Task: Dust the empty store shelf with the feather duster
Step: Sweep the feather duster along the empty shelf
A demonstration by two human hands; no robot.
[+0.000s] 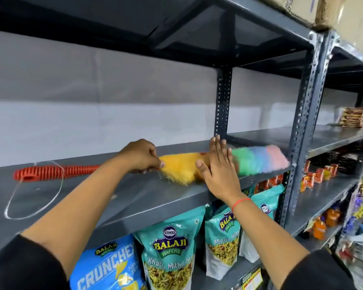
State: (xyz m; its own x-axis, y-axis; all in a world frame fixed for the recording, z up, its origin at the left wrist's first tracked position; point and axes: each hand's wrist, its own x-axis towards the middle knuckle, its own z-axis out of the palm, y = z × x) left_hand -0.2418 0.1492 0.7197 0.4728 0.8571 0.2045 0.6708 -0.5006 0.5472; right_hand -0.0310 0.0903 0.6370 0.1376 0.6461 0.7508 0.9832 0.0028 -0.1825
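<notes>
A feather duster (258,159) lies along the empty grey metal shelf (117,197), its fluffy head running yellow, green, blue and pink toward the right. Its ribbed red handle (50,172) points left, with a white cord loop trailing off the end. My left hand (140,155) is closed around the duster where the handle meets the yellow fibres. Over the middle of the head my right hand (219,166) lies flat with fingers spread, holding nothing. The pink tip is blurred.
A perforated grey upright (302,130) stands just right of the duster tip, another (223,101) behind it. Snack bags (170,254) hang on the shelf below. More packets (356,117) sit on the neighbouring shelf to the right. A shelf board (176,28) is overhead.
</notes>
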